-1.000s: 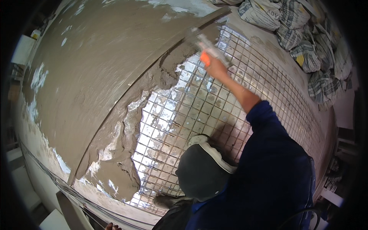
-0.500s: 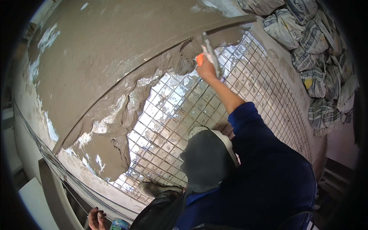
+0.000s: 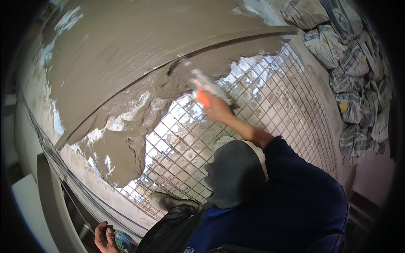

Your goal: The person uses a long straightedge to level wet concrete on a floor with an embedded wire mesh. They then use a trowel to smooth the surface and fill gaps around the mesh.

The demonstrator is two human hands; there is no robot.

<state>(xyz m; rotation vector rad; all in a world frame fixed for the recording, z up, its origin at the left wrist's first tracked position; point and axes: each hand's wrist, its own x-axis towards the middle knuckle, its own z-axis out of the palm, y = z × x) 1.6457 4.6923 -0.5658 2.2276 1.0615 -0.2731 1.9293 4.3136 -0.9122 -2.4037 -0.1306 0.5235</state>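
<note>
My right hand point(image 3: 218, 109) is closed around the orange handle of a flat plastering trowel point(image 3: 214, 87), whose blade is blurred by motion. The blade lies across the edge of wet grey-brown mortar point(image 3: 168, 82) and the metal mesh point(image 3: 270, 114). Just above it, a long straight strip point(image 3: 249, 34) runs over the mortar from lower left to upper right. At the lower left edge, my left hand point(image 3: 105, 238) is raised with its fingers loosely bent and apart, nothing visible in it. Close beside it shows a blue-green container point(image 3: 122, 240), mostly cut off.
Smooth mortar point(image 3: 126, 38) spreads beyond the strip. Several stuffed sacks point(image 3: 325, 44) are piled at the right. My bent knee point(image 3: 232, 173) and a muddy boot point(image 3: 168, 201) are over the mesh. Cables point(image 3: 55, 168) run along the left beside a grey beam point(image 3: 55, 206).
My right hand has drawn the trowel left and nearer to me, from the strip's right part toward its middle. The view has shifted slightly. My left hand stays low at the left.
</note>
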